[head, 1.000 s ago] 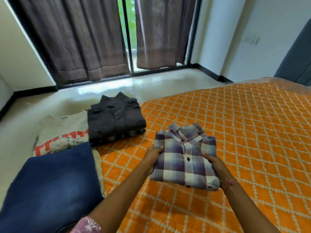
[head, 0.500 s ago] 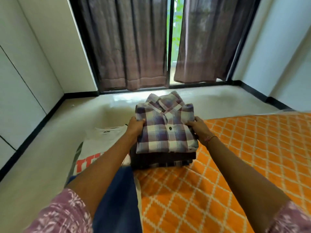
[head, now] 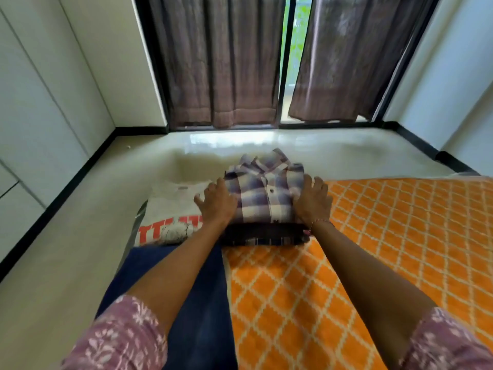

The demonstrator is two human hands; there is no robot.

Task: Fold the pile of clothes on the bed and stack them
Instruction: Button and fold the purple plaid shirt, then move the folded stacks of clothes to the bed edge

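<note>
**Checked shirt set on the dark stack at the bed's corner**

Checked shirt (head: 266,193), folded with its collar pointing toward the window, lies on top of a folded dark shirt (head: 264,235); the two make a small stack at the far left corner of the bed (head: 386,236), on the orange quilt with its white diamond pattern. The left hand (head: 217,202) rests flat against the left edge of the checked shirt, fingers spread and not gripping. The right hand (head: 313,200) lies along the right edge in the same way, fingers fanned out and loose, a thin bracelet (head: 318,222) at the wrist. Both forearms reach out from patterned pink sleeves (head: 117,340).

Just left of the stack lies a folded white T-shirt (head: 170,209) with red lettering and a printed picture, touching or nearly touching the dark shirt's side. Nearer the person, below the T-shirt, lies blue denim (head: 197,316), partly under the left forearm. Beyond the bed are a pale glossy floor (head: 80,249) and brown curtains (head: 221,62) hanging over a dark-framed window.
</note>
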